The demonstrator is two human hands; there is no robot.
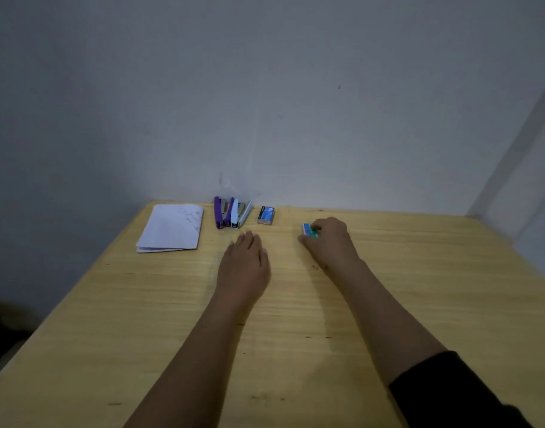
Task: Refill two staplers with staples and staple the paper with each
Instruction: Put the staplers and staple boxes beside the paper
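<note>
Purple stapler [219, 213] and white stapler [240, 215] are lying opened, side by side, at the bench's [295, 335] far edge, just above the frame's centre. Folded paper [172, 227] is sitting to their left and a blue staple box [266, 215] to their right. The right hand [329, 242] is pinching a green staple box [309, 230] right of centre. The left hand [245, 264] is resting flat below the staplers, fingers straight.

Fig.: two arms, seen from above. L. hand [245, 261] and forearm are shown bare down to the frame edge. R. hand [329, 242] and forearm are likewise bare; approx. from the elbow the R. arm is covered by a black sleeve [450, 393], plain fabric, cuff edge slightly uneven.
</note>
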